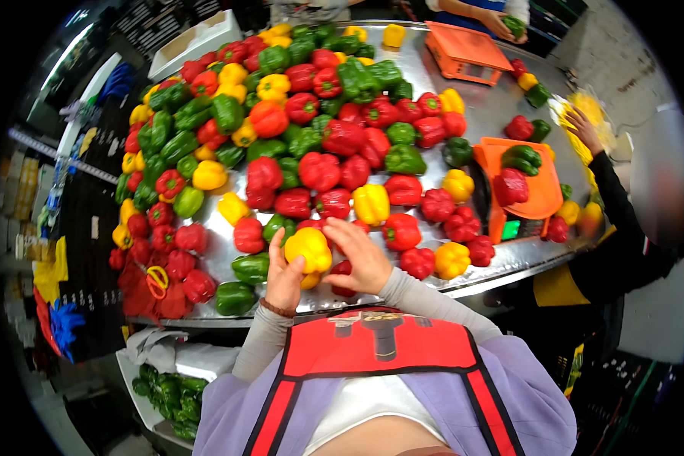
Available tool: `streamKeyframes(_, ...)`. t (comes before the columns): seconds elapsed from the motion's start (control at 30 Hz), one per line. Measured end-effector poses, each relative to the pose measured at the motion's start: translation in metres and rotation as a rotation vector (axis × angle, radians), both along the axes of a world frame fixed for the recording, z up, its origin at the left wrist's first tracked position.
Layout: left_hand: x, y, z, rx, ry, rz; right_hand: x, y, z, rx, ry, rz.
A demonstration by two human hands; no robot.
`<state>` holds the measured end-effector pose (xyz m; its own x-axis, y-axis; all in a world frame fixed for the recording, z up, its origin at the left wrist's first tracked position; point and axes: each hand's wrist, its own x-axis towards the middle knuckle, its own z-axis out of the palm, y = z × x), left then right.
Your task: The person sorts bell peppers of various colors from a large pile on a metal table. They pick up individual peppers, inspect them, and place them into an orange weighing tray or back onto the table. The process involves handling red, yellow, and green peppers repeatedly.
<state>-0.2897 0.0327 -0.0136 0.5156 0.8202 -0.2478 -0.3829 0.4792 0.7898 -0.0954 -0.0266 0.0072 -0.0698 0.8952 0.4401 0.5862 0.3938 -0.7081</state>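
Observation:
Between my hands, close to the table's near edge, is a yellow bell pepper (308, 249). My left hand (285, 277) touches its left side with the thumb. To the right, my right hand (360, 256) has its fingers spread; whether a fingertip touches the pepper is unclear. Red, green and yellow bell peppers surround both hands, among them a yellow one (371, 204) beyond my right hand, a red one (248, 235) and a green one (251, 268) left of my left hand. Another yellow pepper is partly hidden under the first.
An orange scale (538, 205) bearing a green and a red pepper stands at right, another orange scale (472, 48) at the far side. Scissors (157, 281) lie on red cloth at left. A white crate (142, 393) of green peppers is below left. Co-workers' hands (585, 130) are at right and far side.

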Motion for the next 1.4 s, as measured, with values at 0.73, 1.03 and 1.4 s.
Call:
streamKeyframes(0.73,0.105,-0.044,-0.005,0.035,0.256,-0.177,0.404,-0.164,-0.013,-0.049,-0.03,-1.305)
streamKeyframes(1.03,0.094,-0.049,-0.007,-0.024,0.28,-0.078,0.359,-0.158,-0.013,0.19,-0.133,-1.272)
streamKeyframes(1.4,0.092,-0.052,-0.009,-0.036,0.298,-0.102,0.282,-0.118,-0.03,0.074,-0.277,-1.201)
